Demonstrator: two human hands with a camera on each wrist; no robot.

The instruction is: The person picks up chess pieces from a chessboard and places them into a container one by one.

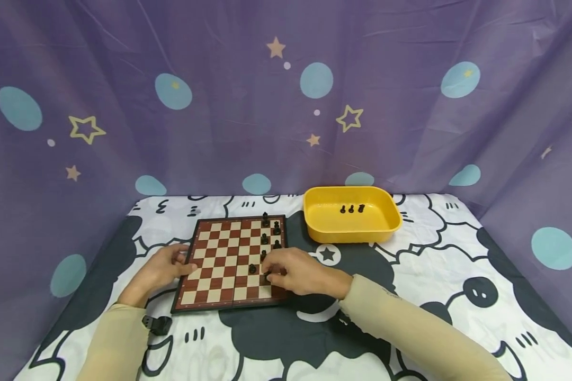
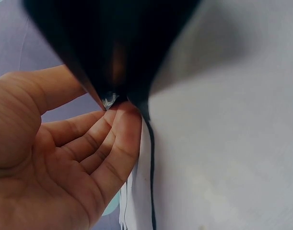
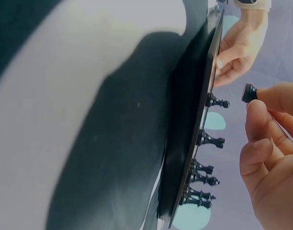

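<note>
A red-and-cream chessboard (image 1: 214, 259) in a dark frame lies at the middle left of the table in the head view. My left hand (image 1: 162, 267) holds its left edge, thumb over the top and fingers at the side; the left wrist view shows the fingertips against the board's dark corner. Over the board's right part, my right hand (image 1: 305, 271) pinches a black chess piece (image 3: 250, 93), its base showing and its top hidden in the fingers. Several black pieces stand on the right side, among them a lone pawn (image 1: 252, 269) left of my right fingertips.
Behind and right of the board stands a yellow plastic tub (image 1: 352, 236) with a few black chess pieces (image 1: 351, 209) inside. A cartoon-print cloth (image 1: 429, 259) covers the table. A purple curtain (image 1: 248, 127) hangs along the back.
</note>
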